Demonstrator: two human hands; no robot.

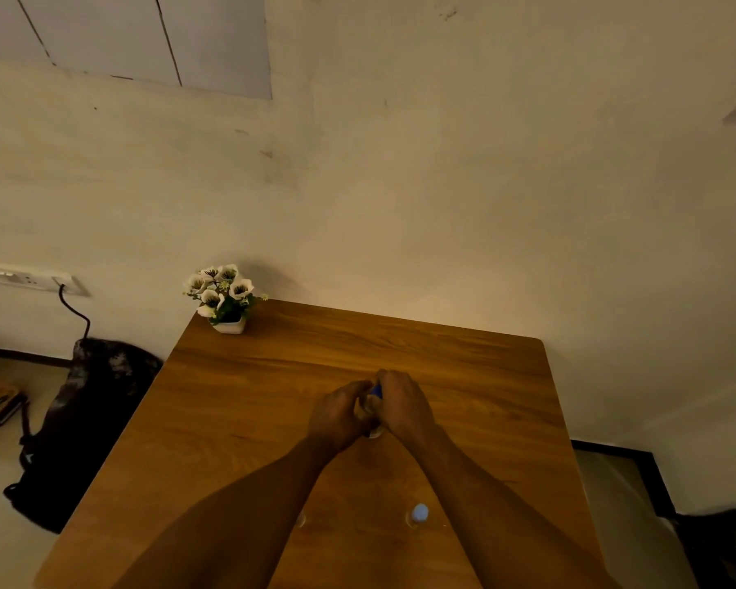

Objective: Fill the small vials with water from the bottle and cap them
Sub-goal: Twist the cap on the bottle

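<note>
Both my hands meet over a clear water bottle (372, 412) standing in the middle of the wooden table (239, 410). My left hand (340, 412) wraps the bottle's body. My right hand (402, 403) is closed over its blue cap (376, 391) at the top. Most of the bottle is hidden by my fingers. Nearer to me, between my forearms, stands a small vial with a pale blue-white cap (419, 513). Another small clear vial (300, 519) shows partly beside my left forearm; its top is hard to make out.
A small white pot of artificial white flowers (226, 297) stands at the table's far left corner against the wall. A dark bag (77, 423) lies on the floor left of the table, below a wall socket with a cable (67, 291).
</note>
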